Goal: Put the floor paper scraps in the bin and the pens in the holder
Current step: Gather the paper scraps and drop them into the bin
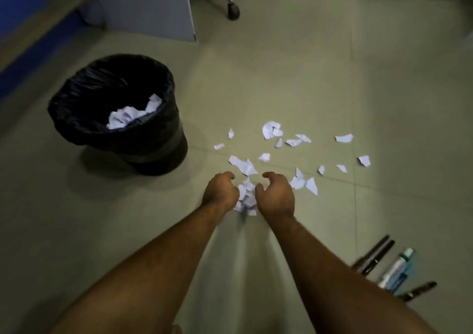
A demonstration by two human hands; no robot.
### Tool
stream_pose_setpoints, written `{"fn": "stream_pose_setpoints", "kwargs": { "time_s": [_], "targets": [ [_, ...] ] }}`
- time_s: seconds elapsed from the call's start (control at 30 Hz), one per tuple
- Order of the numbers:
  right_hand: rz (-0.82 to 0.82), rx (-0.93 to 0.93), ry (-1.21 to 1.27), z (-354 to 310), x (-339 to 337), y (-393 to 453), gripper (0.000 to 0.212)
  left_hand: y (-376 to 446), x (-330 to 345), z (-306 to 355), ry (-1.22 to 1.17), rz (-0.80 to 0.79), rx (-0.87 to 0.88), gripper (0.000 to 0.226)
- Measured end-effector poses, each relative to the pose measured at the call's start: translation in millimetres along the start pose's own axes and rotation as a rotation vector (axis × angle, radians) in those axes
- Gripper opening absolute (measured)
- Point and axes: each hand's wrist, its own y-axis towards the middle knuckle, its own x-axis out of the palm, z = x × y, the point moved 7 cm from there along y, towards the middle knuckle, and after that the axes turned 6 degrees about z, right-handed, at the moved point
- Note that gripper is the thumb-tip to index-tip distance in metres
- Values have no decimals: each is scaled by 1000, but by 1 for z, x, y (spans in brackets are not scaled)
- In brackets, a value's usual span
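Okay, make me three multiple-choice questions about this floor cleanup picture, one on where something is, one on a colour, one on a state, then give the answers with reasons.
1. Where do the pens lie?
A. on the floor at lower right
B. inside the bin
C. beside the chair wheel

2. What colour is the liner of the round waste bin?
A. white
B. black
C. blue

3. What is in the bin?
A. nothing
B. pens
C. some white paper scraps

Answers:
1 A, they lie past the right forearm.
2 B, a black bag is folded over the rim.
3 C, white paper shows inside, while the left hand and right hand gather a pile of torn scraps.
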Motion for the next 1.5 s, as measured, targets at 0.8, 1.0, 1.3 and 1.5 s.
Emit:
{"fn": "stream_pose_setpoints", "kwargs": {
  "time_s": [0.8,1.0,1.3,1.5],
  "targets": [
    [-322,-222,-445,73,25,35,111,41,88,51,696,-431,551,110],
    [-268,-306,-401,64,29,10,84,7,86,46,883,-289,716,113],
    [-163,-242,-316,57,23,-7,24,-12,79,49,712,-177,634,32],
    [-137,-50,-129,69,18,-8,13,-11,85,42,565,-183,513,39]
  ]
}}
